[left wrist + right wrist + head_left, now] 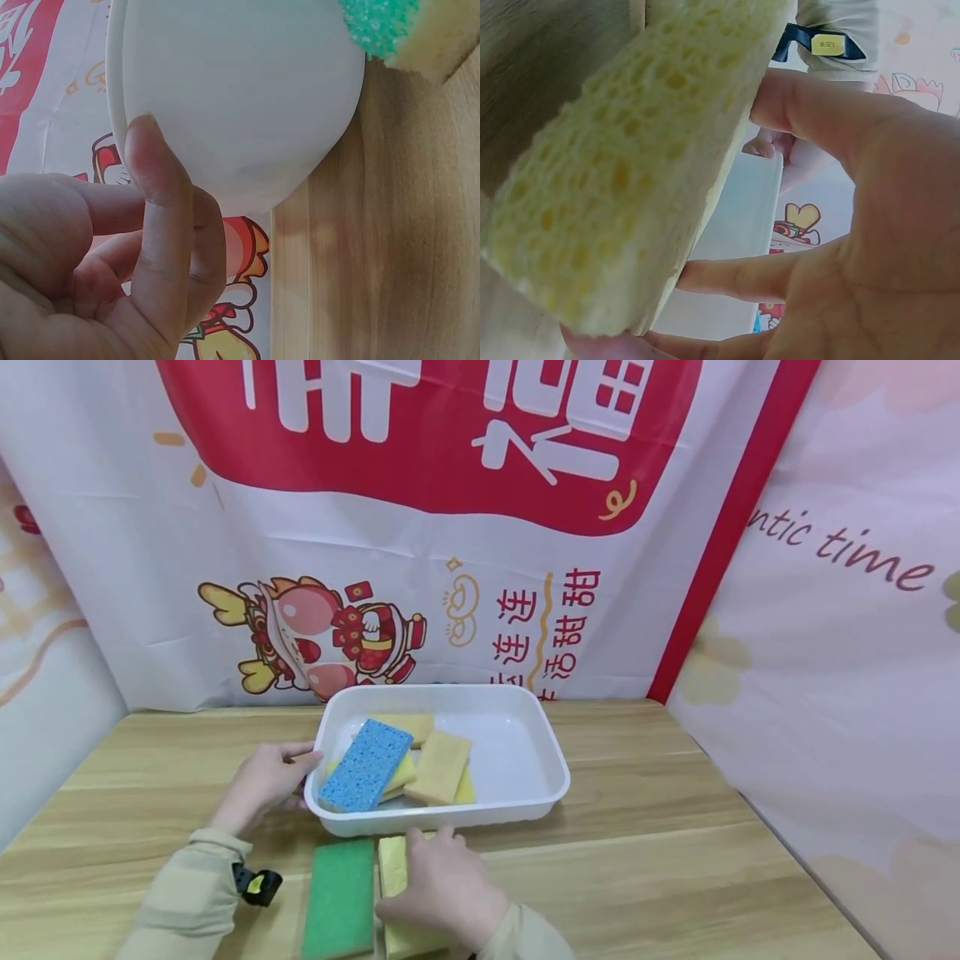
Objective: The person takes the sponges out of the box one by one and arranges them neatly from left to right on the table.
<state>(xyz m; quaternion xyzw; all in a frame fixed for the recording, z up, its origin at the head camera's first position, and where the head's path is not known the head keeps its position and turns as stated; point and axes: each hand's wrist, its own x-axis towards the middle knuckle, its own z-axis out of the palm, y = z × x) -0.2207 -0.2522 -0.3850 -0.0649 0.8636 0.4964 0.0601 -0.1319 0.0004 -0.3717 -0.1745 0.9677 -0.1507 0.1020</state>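
Note:
A white plastic tray (517,752) stands on the table, and my left hand (262,781) holds it at its left end. In the left wrist view, a fingertip lies at the rim of the tray (240,90). My right hand (450,885) grips a thick yellow sponge (393,864) just in front of the tray. The right wrist view shows its porous face (630,165), with the thumb on one edge and fingers on the opposite one. Beside it on the left lies a green-topped sponge (340,897).
Inside the tray's left half, a blue speckled sponge (367,766) leans over several yellow and tan ones, among them a tan sponge (441,767). A printed cloth (450,543) hangs behind the wooden table (660,860), right at its back edge.

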